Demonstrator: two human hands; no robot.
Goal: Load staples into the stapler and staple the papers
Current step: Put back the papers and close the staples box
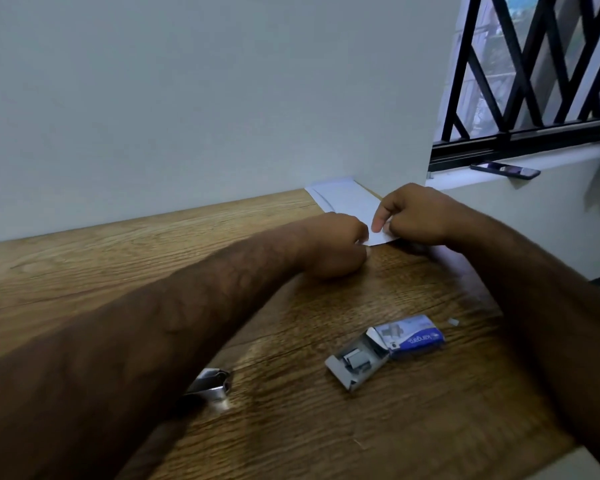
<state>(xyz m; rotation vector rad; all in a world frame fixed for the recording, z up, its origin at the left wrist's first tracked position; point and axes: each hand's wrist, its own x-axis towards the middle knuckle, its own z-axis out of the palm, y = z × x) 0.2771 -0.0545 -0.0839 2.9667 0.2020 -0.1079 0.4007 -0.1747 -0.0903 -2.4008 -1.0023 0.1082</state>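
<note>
White papers [349,200] lie at the far right corner of the wooden table, against the wall. My left hand [333,245] and my right hand [418,214] both pinch the near edge of the papers. A metal stapler [213,386] lies on the table near me, mostly hidden under my left forearm. An open blue staple box [385,351] lies to its right, its grey tray pulled out with staple strips inside.
The wooden table [291,427] ends at the right, close to my right forearm. A small staple scrap [453,321] lies beyond the box. A phone [504,169] rests on the window sill under a black grille [534,71]. A pale wall stands behind.
</note>
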